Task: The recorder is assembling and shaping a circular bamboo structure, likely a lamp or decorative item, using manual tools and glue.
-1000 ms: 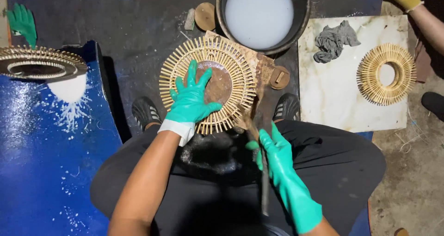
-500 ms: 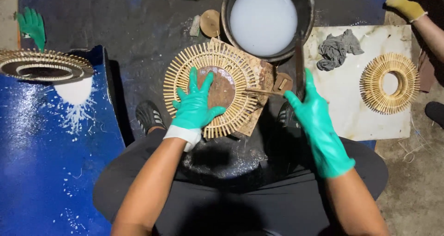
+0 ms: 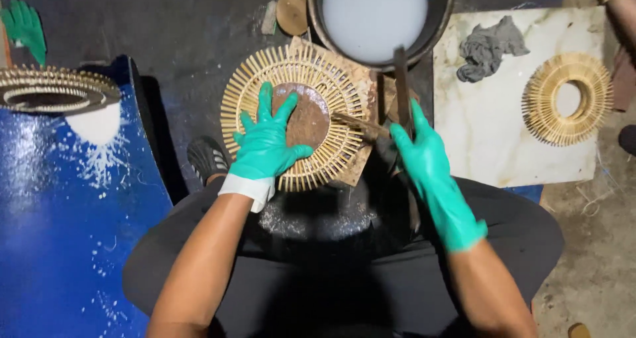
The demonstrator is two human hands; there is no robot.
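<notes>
- Whereas half a second back the right hand [image 3: 430, 172] reached forward with spread fingers over the brush, it now sits nearer the lap, curled around a dark flat tool [image 3: 402, 90] whose handle end is hidden under the glove.
- That tool was low beside the right knee a second ago; its blade now rises past the brown board toward the basin.
- Throughout, the left hand [image 3: 268, 143] stays spread flat, fingers fanned, pressing on the round stick wreath [image 3: 295, 116].
- Unmoved since earlier, the wreath lies flat on a brown board [image 3: 361, 162], just ahead of the person's knees, between the blue sheet and the pale slab.
- Its sticks radiate outward all round a rusty-brown disc [image 3: 308, 119] at the centre, so it has no single long axis.
- Long axis of the dark tool runs nearly straight away from the person, tip touching or just over the rim of the basin [image 3: 445, 20] of white liquid.
- A brown-handled brush [image 3: 361, 125] lies across the wreath's right edge, handle pointing toward the right hand.
- Left of the wreath, bare dark floor gives open room before the blue sheet [image 3: 59, 245].
- Right of it, the pale slab [image 3: 490, 146] carries a second, smaller wreath [image 3: 566, 99] and a grey rag [image 3: 487, 47], well apart from the hands.
- Ahead, the basin stands close against the board's far edge.
</notes>
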